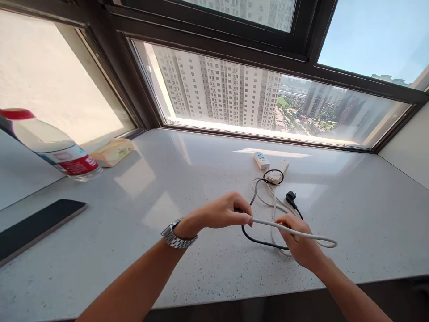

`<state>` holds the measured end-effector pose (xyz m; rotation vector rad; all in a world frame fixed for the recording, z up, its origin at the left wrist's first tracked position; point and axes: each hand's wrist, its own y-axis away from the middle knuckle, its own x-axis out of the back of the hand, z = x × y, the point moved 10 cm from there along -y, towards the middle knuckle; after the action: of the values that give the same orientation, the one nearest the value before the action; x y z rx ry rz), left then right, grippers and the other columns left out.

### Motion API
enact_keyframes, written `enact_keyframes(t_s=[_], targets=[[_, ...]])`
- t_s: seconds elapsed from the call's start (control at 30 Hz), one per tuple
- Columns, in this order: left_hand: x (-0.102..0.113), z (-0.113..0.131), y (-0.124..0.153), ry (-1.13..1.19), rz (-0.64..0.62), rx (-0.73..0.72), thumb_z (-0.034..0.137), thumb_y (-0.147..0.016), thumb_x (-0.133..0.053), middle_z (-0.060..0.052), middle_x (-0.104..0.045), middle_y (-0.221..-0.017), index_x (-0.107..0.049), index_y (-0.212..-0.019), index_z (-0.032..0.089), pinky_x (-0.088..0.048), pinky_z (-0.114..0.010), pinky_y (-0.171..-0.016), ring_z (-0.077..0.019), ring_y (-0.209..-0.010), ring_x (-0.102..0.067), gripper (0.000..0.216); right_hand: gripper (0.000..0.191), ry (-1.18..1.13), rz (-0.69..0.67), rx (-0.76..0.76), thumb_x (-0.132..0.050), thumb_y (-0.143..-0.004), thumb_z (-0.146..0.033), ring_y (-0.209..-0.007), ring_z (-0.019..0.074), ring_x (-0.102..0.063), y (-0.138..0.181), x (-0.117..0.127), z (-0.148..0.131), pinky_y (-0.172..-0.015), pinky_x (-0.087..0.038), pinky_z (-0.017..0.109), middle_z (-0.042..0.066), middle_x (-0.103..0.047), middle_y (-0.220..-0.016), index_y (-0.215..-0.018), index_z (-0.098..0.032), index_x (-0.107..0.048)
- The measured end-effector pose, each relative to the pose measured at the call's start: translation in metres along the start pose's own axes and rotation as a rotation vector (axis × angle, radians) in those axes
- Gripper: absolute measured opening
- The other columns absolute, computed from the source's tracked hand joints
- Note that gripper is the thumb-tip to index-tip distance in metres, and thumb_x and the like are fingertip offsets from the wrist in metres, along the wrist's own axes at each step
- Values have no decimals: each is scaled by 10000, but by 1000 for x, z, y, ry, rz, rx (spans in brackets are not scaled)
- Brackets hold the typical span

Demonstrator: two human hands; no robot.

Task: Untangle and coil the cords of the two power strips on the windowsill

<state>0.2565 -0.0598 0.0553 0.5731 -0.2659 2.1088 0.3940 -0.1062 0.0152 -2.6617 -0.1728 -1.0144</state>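
Observation:
My left hand, with a metal watch at its wrist, is closed on a white cable. The cable runs right, across the fingers of my right hand, and bends into a loop beyond it. My right hand is also closed around the white cable, though its fingertips are partly hidden. A black cable hangs in a curve below my left hand. It leads towards a black plug on the counter. Behind the hands lie more tangled white cords, a white power strip and a second white socket block.
The speckled white counter ends at a front edge near me. To the left are a dark phone, a bottle with a red cap and a yellow tissue pack. A dark-framed window rises behind.

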Motion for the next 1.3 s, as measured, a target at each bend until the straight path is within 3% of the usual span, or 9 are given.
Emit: enact_keyframes(t_s=[0.13, 0.17, 0.27, 0.4, 0.6, 0.77, 1.0, 1.13, 1.3], targets=[[-1, -8, 20, 0, -162, 22, 322, -811, -572, 32, -396, -463, -745, -745, 105, -190, -194, -391, -45, -418, -231, 285, 360, -164, -901, 33, -600, -811, -512, -641, 137, -603, 100, -16, -8, -531, -438, 205, 21, -677, -840, -1041, -247, -681], [-6, -7, 24, -12, -221, 27, 316, -811, -575, 30, -407, -467, -748, -764, 108, -195, -196, -389, -45, -414, -233, 274, 422, -239, -921, 44, -590, -806, -556, -628, 135, -608, 102, 1, -12, -539, -448, 206, 34, -675, -830, -1049, -223, -680], [-22, -4, 31, -93, -354, 41, 298, -802, -591, 21, -459, -474, -756, -802, 122, -223, -193, -387, -50, -405, -284, 241, 548, -323, -569, 52, -536, -796, -652, -696, 182, -632, 38, 62, -12, -651, -507, 280, 85, -672, -834, -1057, -185, -658], [-39, -13, 32, -277, -397, 86, 251, -756, -639, 7, -578, -514, -761, -768, 157, -291, -174, -410, -67, -433, -429, 154, 537, 206, -26, -90, -574, -797, -575, -978, 280, -606, -84, 93, 25, -825, -491, 415, 120, -654, -1060, -1193, -213, -579], [-5, -67, 33, -705, -223, 248, 165, -727, -677, 0, -698, -711, -738, -693, 224, -419, -313, -843, -138, -704, -607, 91, 827, 683, -285, -128, -667, -744, -522, -1389, 383, -142, -178, 4, 72, -1025, -302, 574, 117, -186, -1540, -1438, -251, -308], [81, -62, 44, -1193, 480, 499, 42, -803, -475, -93, -664, -923, -703, -807, 177, -392, -395, -885, -226, -936, -579, 265, 643, 682, -297, -50, -649, -776, -485, -1284, 312, -369, -186, -10, 87, -1000, -364, 434, 122, -437, -1384, -1332, -232, -449], [-78, 16, -21, -997, 278, -150, 115, -859, -422, -77, -628, -918, -580, -1064, 149, -440, -309, -685, -185, -785, -553, 261, 568, 827, -192, 19, -587, -812, -487, -1273, 307, -385, -178, 14, 90, -973, -371, 456, 126, -457, -1380, -1291, -210, -458], [-106, 63, -15, -984, 536, -418, 200, -850, -474, -119, -573, -1137, -527, -1175, 134, -397, -383, -862, -236, -1024, -500, 337, 589, 909, -375, 184, -656, -742, -287, -1282, 264, -381, -176, -9, 71, -1024, -319, 420, 90, -484, -1369, -1289, -215, -449], [-164, 67, 0, -995, 297, -710, 170, -876, -490, -24, -544, -760, -574, -776, 155, -378, -321, -839, -160, -820, -512, 131, 555, 1108, -472, 105, -699, -682, -223, -1183, 309, -442, -181, -19, 74, -945, -368, 446, 108, -567, -1234, -1204, -198, -513]])
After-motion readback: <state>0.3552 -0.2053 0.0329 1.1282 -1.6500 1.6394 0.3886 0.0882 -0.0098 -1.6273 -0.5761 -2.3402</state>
